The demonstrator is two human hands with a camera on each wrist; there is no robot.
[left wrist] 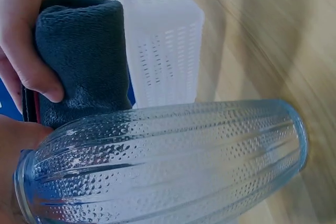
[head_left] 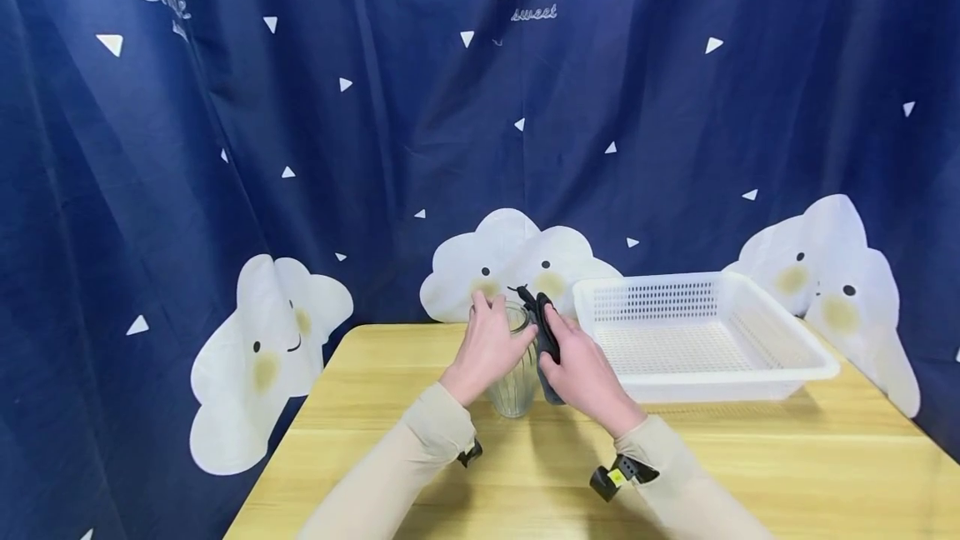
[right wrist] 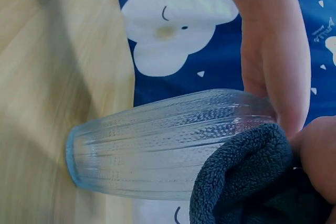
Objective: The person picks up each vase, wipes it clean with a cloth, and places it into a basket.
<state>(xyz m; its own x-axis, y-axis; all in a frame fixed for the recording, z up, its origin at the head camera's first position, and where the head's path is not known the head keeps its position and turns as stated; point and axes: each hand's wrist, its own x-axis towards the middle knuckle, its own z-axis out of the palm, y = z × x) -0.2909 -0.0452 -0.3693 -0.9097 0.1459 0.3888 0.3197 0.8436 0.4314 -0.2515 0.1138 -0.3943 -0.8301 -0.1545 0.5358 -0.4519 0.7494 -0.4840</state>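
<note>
A clear ribbed glass vase (head_left: 513,397) with a bumpy surface stands upright on the wooden table. My left hand (head_left: 486,348) grips it from above around its rim. Just to the right, my right hand (head_left: 587,367) holds a dark grey fleecy cloth (left wrist: 81,51), folded or rolled into a bundle with a black strap-like part at its top. In the left wrist view the bundle lies right against the upper side of the glass; whether they touch is unclear. The right wrist view shows the cloth (right wrist: 244,169) in front of the vase's upper part, hiding some of it.
A white perforated plastic basket (head_left: 720,383) sits on the table to the right, close behind my right hand. The wooden tabletop (head_left: 375,373) extends to both sides and toward me. A dark blue curtain (head_left: 420,148) with clouds hangs behind the table.
</note>
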